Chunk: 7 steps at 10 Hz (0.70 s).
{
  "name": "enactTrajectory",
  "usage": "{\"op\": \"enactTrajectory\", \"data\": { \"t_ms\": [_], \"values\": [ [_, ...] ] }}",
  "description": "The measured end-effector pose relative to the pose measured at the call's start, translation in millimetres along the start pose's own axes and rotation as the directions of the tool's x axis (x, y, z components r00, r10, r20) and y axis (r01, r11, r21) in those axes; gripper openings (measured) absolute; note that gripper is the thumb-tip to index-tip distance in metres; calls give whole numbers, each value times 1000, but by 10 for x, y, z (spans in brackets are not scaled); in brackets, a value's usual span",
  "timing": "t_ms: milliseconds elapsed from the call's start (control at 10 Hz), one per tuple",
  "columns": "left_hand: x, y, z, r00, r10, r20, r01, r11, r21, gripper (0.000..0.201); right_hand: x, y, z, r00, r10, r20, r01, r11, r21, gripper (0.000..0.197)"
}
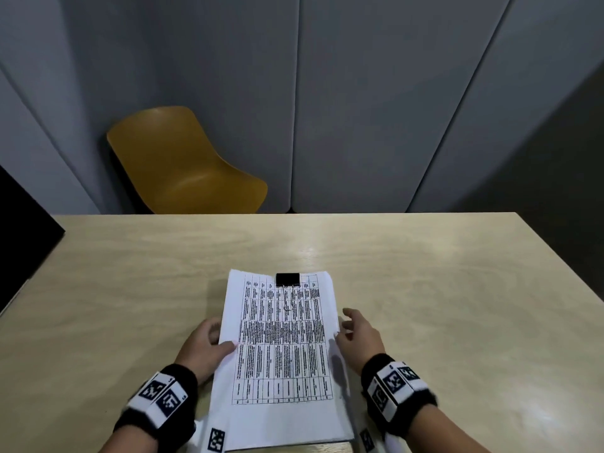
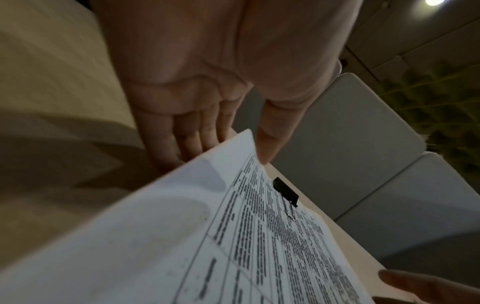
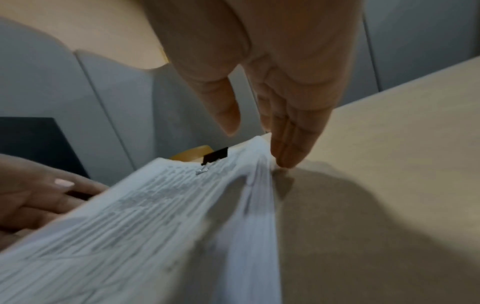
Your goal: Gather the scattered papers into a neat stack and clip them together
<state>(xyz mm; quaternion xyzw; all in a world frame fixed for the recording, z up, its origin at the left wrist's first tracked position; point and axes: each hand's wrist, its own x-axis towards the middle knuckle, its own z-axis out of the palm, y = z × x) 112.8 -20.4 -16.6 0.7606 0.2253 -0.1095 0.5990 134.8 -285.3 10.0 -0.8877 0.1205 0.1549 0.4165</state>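
A stack of white papers (image 1: 281, 354) with a printed table on top lies lengthwise in the middle of the wooden table (image 1: 457, 289). A black binder clip (image 1: 287, 280) grips its far edge, with the wire handle folded onto the page. My left hand (image 1: 219, 338) pinches the stack's left edge, thumb on top and fingers underneath. In the left wrist view the left hand (image 2: 226, 144) meets the papers (image 2: 259, 246) near the clip (image 2: 285, 191). My right hand (image 1: 346, 325) is open beside the right edge. Its straight fingertips (image 3: 285, 162) touch the table by the papers (image 3: 155, 216) and clip (image 3: 215, 155).
A yellow chair (image 1: 183, 165) stands beyond the table's far edge, in front of grey wall panels (image 1: 359, 109). A dark object (image 1: 23, 230) borders the table's left side. A printed marker tag (image 1: 216, 440) lies at the near edge, under the stack.
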Motion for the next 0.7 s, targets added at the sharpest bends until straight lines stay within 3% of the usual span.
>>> {"op": "enactTrajectory", "data": {
  "t_ms": [100, 300, 500, 700],
  "values": [
    [-60, -148, -21, 999, -31, -24, 30, 999, -44, 37, -124, 50, 4, 999, -6, 54, 8, 999, -34, 46],
    [-58, -20, 47, 998, 26, 52, -18, 986, -165, 55, -66, 57, 65, 996, -42, 79, 46, 998, -41, 53],
    [-96, -40, 68, 996, 53, 68, -36, 973, -228, 61, -21, 148, 64, 989, -70, 128, 78, 995, -61, 59],
    [-254, -31, 7, 998, 58, -2, -58, 992, -110, 74, -153, 504, 63, 984, -178, 17, 177, 982, 66, 62]
  ]
}}
